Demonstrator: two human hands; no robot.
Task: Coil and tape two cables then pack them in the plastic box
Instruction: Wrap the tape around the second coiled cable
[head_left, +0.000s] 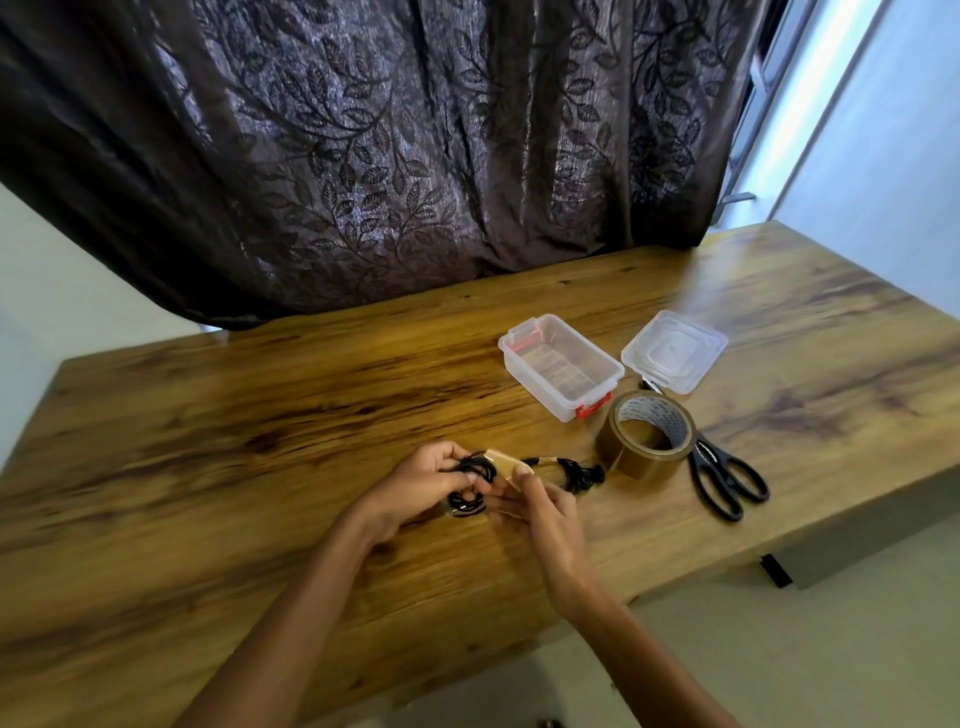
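My left hand (423, 486) grips a coiled black cable (470, 501) just above the wooden table (260, 415). My right hand (540, 512) pinches a strip of brown tape (506, 464) against that coil. Just to the right, a second black cable coil (579, 474) with brown tape around it lies on the table. A clear plastic box (561, 375) with red latches stands open farther back, nothing inside it. Its clear lid (674, 351) lies to its right.
A brown tape roll (647, 441) stands beside the taped coil, and black scissors (724, 480) lie to its right. A dark patterned curtain (389, 156) hangs behind the table. The table's near edge runs close under my forearms.
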